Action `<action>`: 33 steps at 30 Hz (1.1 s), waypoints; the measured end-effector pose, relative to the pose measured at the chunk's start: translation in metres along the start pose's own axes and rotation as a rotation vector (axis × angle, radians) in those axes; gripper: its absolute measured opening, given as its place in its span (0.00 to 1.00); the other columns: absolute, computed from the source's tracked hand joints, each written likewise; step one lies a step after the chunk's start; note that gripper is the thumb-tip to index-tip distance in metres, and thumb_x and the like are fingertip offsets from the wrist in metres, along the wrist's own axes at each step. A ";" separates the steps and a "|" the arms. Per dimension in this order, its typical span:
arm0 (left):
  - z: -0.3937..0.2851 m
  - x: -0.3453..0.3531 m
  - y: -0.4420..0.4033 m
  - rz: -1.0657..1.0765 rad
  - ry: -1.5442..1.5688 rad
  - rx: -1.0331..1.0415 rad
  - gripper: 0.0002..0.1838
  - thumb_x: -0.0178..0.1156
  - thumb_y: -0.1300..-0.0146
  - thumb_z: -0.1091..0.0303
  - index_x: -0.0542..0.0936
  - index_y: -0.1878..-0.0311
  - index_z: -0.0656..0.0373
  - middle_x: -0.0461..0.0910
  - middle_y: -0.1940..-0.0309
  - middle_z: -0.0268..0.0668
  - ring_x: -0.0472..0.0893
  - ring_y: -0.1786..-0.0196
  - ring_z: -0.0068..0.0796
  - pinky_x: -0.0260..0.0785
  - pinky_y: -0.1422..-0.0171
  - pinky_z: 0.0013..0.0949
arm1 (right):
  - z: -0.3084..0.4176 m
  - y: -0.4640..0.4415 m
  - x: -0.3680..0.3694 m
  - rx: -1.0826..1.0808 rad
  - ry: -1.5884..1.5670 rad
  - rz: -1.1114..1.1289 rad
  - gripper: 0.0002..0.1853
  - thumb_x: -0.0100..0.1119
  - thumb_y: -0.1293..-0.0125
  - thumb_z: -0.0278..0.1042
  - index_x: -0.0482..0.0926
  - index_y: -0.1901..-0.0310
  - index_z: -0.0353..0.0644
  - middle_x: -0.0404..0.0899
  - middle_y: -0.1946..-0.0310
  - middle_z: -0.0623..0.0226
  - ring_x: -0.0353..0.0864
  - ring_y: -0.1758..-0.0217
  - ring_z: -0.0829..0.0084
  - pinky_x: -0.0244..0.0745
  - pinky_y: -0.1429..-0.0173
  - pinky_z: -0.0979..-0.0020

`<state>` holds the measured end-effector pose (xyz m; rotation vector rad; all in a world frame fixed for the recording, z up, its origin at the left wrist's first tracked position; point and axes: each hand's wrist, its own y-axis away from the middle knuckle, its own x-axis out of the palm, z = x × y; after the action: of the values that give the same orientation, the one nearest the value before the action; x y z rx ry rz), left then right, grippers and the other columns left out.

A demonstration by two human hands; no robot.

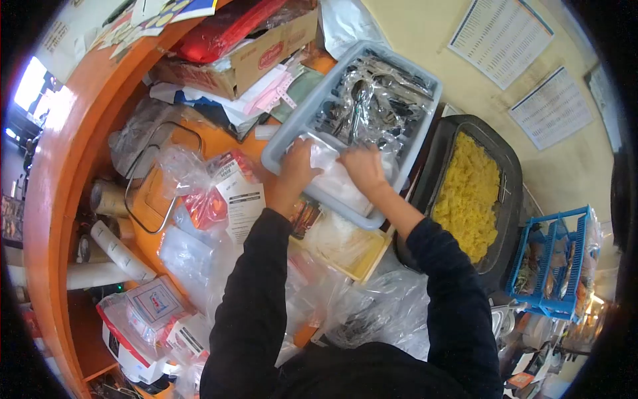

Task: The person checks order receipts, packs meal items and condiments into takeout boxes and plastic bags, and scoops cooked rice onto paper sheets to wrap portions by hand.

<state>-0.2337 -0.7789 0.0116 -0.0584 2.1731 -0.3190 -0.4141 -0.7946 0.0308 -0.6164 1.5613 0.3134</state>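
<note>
Both of my hands are over the near end of a grey-blue plastic bin [362, 218]. My left hand [297, 171] is at its left rim, fingers closed on a piece of thin white plastic [323, 157]. My right hand [363, 170] reaches in from the other side, fingers bent down onto the same white plastic; its fingertips are partly hidden. More whitish plastic lies beneath my hands. Black cutlery in clear wrappers [379, 93] fills the far part of the bin.
Right of the bin, a dark pan [510, 174] holds yellow food [465, 199]. A pale yellow tray [372, 259] and clear plastic bags [385, 309] are nearer me. Leftward are a wire stand [154, 229], bagged red packets [206, 207] and a cardboard box [219, 80]. A blue rack [548, 266] stands far right.
</note>
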 end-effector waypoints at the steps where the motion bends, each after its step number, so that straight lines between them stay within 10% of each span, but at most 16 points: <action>1: -0.004 -0.003 0.002 -0.051 0.021 0.017 0.38 0.75 0.67 0.68 0.71 0.47 0.57 0.71 0.54 0.46 0.73 0.50 0.50 0.66 0.47 0.44 | -0.001 0.001 -0.012 -0.003 -0.015 -0.029 0.09 0.53 0.39 0.37 0.82 0.72 0.50 0.77 0.71 0.68 0.81 0.70 0.69 0.67 0.56 0.63; 11: -0.001 0.003 -0.014 0.177 0.115 -0.117 0.42 0.75 0.60 0.64 0.65 0.40 0.63 0.78 0.54 0.45 0.77 0.51 0.44 0.68 0.44 0.37 | -0.044 -0.009 -0.107 0.130 -0.069 -0.281 0.11 0.52 0.38 0.39 0.80 0.73 0.46 0.76 0.70 0.65 0.80 0.67 0.66 0.67 0.61 0.61; 14: -0.016 0.000 -0.017 0.158 0.936 -0.339 0.37 0.73 0.54 0.65 0.66 0.42 0.62 0.78 0.54 0.40 0.78 0.50 0.32 0.70 0.46 0.34 | -0.056 0.003 -0.113 0.047 -0.110 -0.266 0.10 0.53 0.39 0.40 0.81 0.71 0.47 0.76 0.71 0.66 0.79 0.67 0.65 0.67 0.61 0.60; 20: -0.067 -0.025 -0.016 0.182 1.413 -0.338 0.31 0.71 0.51 0.71 0.68 0.44 0.62 0.79 0.60 0.37 0.80 0.59 0.27 0.73 0.53 0.30 | -0.041 0.015 -0.096 0.122 -0.441 -0.186 0.08 0.57 0.42 0.41 0.82 0.68 0.49 0.79 0.70 0.63 0.80 0.64 0.60 0.71 0.56 0.58; 25: 0.007 0.020 -0.017 -0.096 0.815 -0.202 0.31 0.73 0.59 0.72 0.70 0.50 0.63 0.81 0.65 0.35 0.81 0.63 0.31 0.73 0.61 0.31 | -0.095 0.030 -0.125 0.525 -0.642 -0.395 0.16 0.49 0.35 0.45 0.79 0.59 0.40 0.80 0.64 0.52 0.80 0.59 0.55 0.73 0.58 0.60; 30: -0.003 -0.001 0.010 -0.390 0.067 -0.090 0.47 0.72 0.60 0.65 0.58 0.37 0.65 0.66 0.43 0.55 0.65 0.40 0.51 0.54 0.34 0.48 | -0.030 0.147 -0.243 0.470 -0.848 -1.100 0.07 0.49 0.31 0.34 0.72 0.64 0.40 0.67 0.71 0.76 0.64 0.70 0.86 0.63 0.65 0.82; 33: -0.097 -0.060 0.046 -0.472 -0.125 0.023 0.49 0.70 0.60 0.64 0.55 0.35 0.64 0.59 0.39 0.55 0.57 0.35 0.53 0.45 0.32 0.52 | 0.051 0.246 -0.176 0.574 -0.798 -0.987 0.07 0.53 0.36 0.28 0.71 0.60 0.36 0.71 0.66 0.65 0.69 0.63 0.71 0.66 0.56 0.68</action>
<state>-0.2731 -0.7046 0.1012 -0.5688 2.0115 -0.5900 -0.5107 -0.5324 0.1570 -0.6177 0.4148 -0.5701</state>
